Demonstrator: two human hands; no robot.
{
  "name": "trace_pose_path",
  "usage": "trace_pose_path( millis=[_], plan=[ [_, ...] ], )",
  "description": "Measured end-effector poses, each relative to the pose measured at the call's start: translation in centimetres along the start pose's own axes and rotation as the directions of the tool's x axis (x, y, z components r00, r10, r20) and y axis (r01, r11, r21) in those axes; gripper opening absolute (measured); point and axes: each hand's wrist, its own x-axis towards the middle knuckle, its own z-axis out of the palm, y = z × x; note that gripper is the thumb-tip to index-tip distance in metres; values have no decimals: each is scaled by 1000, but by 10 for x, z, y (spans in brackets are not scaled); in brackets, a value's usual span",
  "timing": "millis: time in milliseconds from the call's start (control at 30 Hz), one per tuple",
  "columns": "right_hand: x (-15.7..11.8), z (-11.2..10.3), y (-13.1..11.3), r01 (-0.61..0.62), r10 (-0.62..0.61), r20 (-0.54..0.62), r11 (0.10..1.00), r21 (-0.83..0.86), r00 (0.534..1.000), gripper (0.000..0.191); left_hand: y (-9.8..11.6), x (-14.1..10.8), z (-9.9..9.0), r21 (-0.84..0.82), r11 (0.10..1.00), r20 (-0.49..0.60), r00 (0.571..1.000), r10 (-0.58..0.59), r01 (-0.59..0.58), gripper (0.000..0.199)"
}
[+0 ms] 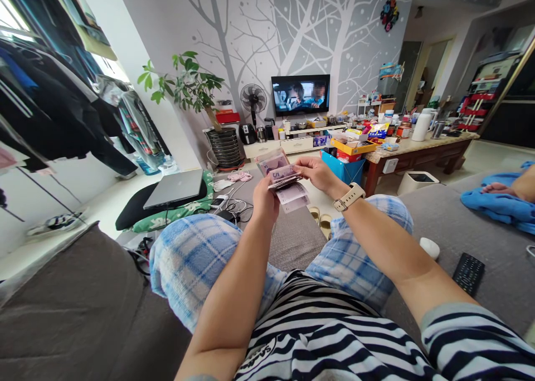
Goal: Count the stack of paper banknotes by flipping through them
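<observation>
Both my hands are raised above my knees in plaid pyjama trousers, holding a fanned bundle of pinkish-purple banknotes point(282, 175). My left hand point(265, 200) grips the bundle from below, and several notes hang out past it towards the floor. My right hand point(315, 174), with a beige strap watch point(349, 197) on its wrist, pinches the notes from the right with its fingertips. The notes between my hands are partly hidden by my fingers.
I sit on a grey sofa point(472, 230) with a black remote control point(468, 273) to my right. A laptop point(173, 189) and tangled cables point(234, 208) lie to the left. A cluttered wooden coffee table point(418, 152) and blue bin point(343, 166) stand ahead.
</observation>
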Motion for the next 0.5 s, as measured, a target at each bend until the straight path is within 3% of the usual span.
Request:
trace_pose_path(
  millis=[333, 500],
  plan=[
    [-1, 0, -1, 18, -19, 10, 997, 76, 1000, 19, 1, 0, -1, 12, 1000, -36, 999, -5, 5, 31],
    [-5, 1, -10, -35, 31, 91, 999, 42, 995, 34, 6, -4, 2, 15, 999, -79, 996, -31, 32, 29]
  ],
)
